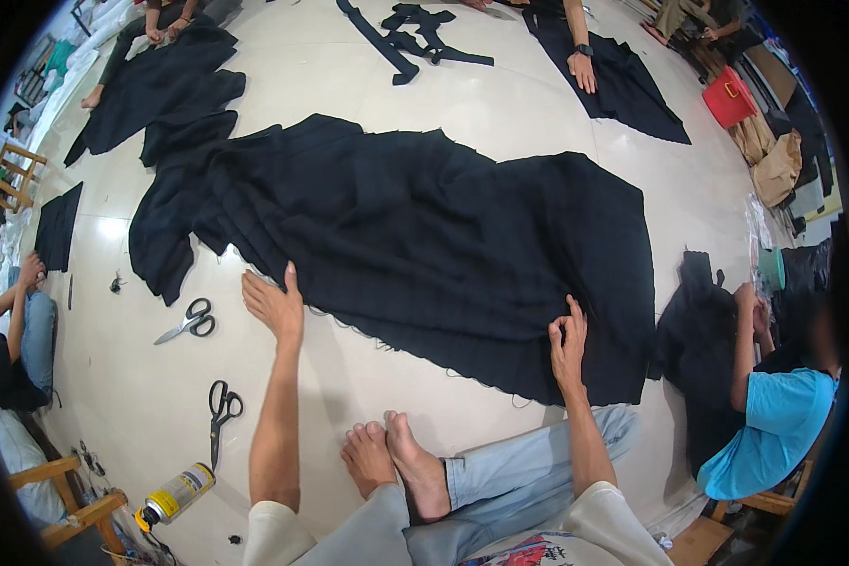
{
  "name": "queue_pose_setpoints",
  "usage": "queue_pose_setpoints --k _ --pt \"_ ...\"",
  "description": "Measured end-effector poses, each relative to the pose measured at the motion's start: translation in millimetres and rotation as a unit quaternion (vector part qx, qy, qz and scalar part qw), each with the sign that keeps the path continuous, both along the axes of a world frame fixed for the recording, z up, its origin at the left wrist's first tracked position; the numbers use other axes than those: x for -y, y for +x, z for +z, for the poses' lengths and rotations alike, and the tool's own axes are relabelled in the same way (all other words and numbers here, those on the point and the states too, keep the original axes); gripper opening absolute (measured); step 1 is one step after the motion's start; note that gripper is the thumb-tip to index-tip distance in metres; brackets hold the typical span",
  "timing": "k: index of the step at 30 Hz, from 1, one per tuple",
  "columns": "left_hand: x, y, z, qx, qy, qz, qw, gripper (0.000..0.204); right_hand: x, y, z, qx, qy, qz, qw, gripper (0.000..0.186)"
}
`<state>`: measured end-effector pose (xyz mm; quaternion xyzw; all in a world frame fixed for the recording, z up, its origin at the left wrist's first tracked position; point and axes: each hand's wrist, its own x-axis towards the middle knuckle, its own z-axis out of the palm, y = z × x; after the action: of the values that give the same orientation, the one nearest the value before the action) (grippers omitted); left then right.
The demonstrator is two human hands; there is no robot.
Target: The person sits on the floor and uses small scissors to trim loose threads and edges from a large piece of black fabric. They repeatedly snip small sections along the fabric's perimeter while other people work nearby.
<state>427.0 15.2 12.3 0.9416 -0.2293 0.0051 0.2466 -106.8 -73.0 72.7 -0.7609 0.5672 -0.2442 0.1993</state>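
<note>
- On pale floor (292, 66), centre: dark cloth (415, 217), rumpled.
- Left hand (275, 304): fingers extended, thumb apart, at near edge.
- Right hand (568, 347): thumb, index curled close; can't tell if pinching cloth.
- Likely soft, limp, light; grip near edge two-handed.

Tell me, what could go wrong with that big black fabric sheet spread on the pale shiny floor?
The near edge of the big black fabric sheet looks frayed, so it could unravel more if tugged. Folds run across the sheet, so it might crease. The silver-bladed, black-handled scissors lie on the floor near the person's bare left hand, so a careless reach could mean a nick.
</note>
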Motion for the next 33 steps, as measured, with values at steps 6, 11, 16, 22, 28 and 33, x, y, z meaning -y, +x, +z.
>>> queue_pose_setpoints --k 6,11,16,22,28,33 --pt "28 -11 69 -0.295 -0.176 0.042 0.938 0.058 5 68 12 0.045 -0.051 0.000 0.998 0.022" --pt "9 -17 94 -0.570 -0.529 0.050 0.627 0.043 67 101 25 0.050 -0.001 0.110 0.993 0.037" --pt "-129 -70 76 -0.331 -0.407 0.230 0.820 0.047 115 88 6 -0.140 0.056 0.148 0.978 0.067" --pt "-140 -53 108 0.038 -0.045 -0.289 0.956 0.066 104 104 -8 -0.226 0.007 0.075 0.971 0.082" --pt "28 -2 59 0.094 0.125 -0.383 0.911 0.075 143 117 -18 -0.236 -0.026 0.043 0.971 0.087" --pt "141 26 72 0.194 0.113 -0.368 0.902 0.065 214 138 -7 -0.213 0.003 0.008 0.977 0.083"
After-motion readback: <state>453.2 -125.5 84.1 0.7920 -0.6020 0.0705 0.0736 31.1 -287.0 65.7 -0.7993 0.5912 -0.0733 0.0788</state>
